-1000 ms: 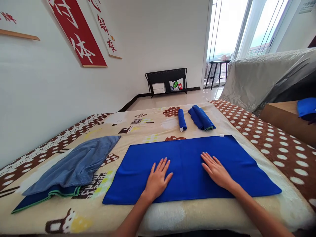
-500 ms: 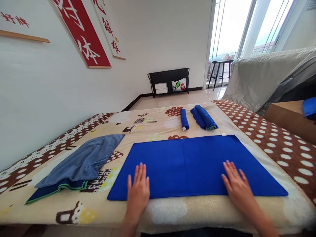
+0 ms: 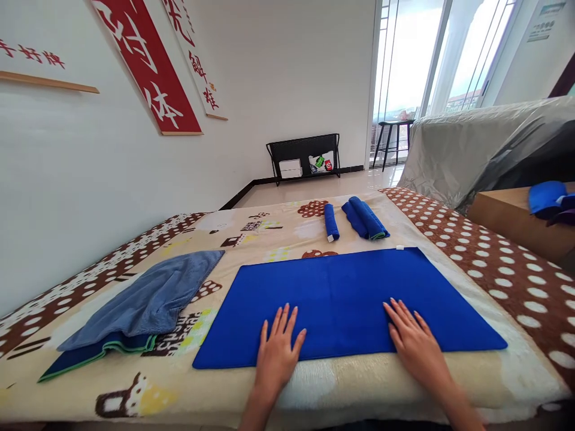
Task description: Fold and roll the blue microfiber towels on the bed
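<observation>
A: Where is the flat, bright blue rectangular microfibre towel [image 3: 354, 302]?

B: Spread out on the cream patterned fleece blanket [image 3: 251, 233] that covers the bed, at the near edge. Its long axis runs left to right across the view, and its short sides point away toward the window. A small white tag sits at its far right corner.

A: And the hands?

B: The left hand [image 3: 276, 350] lies flat, fingers spread, palm down on the near hem of that towel, left of its middle. The right hand [image 3: 415, 344] lies the same way, right of the middle, also over the near hem. Neither is gripping anything; both are just pressed open against the cloth.

A: What else is around the towel?

B: Left of it lies a loose grey-blue cloth [image 3: 148, 302] on top of a dark blue towel with a green edge [image 3: 85, 356]. Beyond its far edge are a small rolled blue towel [image 3: 331, 221] and a larger folded blue towel [image 3: 365, 218], side by side, both pointing away from the person.
</observation>
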The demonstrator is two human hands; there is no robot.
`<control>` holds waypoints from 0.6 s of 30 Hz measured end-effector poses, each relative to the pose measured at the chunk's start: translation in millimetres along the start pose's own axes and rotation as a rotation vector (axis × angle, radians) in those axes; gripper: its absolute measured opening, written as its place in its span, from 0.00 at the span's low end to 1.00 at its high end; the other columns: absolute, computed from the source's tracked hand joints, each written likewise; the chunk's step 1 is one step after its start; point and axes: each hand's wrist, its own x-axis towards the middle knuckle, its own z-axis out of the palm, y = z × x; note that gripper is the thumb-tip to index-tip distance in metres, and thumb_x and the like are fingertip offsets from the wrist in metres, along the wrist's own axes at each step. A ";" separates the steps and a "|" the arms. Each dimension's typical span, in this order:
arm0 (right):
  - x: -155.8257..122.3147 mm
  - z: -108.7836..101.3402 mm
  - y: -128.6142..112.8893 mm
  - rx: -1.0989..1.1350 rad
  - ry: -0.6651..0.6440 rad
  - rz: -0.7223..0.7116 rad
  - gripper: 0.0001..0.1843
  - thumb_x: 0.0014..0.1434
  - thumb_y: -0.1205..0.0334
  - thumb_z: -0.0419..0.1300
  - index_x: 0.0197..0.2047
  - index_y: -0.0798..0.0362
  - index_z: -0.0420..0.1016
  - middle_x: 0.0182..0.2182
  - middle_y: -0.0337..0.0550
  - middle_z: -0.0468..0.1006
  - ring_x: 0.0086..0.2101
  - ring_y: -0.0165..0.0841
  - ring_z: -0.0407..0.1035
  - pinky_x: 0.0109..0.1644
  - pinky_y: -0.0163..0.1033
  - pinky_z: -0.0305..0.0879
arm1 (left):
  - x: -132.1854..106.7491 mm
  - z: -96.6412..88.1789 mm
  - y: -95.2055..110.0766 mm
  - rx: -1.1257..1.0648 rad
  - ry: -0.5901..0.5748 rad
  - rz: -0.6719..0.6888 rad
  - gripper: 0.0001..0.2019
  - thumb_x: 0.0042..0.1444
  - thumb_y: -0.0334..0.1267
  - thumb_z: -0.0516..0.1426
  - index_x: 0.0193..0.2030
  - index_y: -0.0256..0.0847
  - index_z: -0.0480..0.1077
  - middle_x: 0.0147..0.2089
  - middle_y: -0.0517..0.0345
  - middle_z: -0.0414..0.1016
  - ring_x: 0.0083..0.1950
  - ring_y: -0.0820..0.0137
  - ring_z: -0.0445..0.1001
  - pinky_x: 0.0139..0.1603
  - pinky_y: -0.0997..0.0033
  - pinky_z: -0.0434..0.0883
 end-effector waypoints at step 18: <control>-62.2 10.0 207.8 0.108 -0.046 0.369 0.43 0.59 0.36 0.31 0.68 0.45 0.61 0.65 0.31 0.55 0.67 0.30 0.52 0.74 0.46 0.54 | -66.9 0.3 -206.2 0.100 0.393 -0.239 0.30 0.64 0.47 0.37 0.64 0.40 0.67 0.66 0.50 0.67 0.69 0.60 0.63 0.71 0.55 0.54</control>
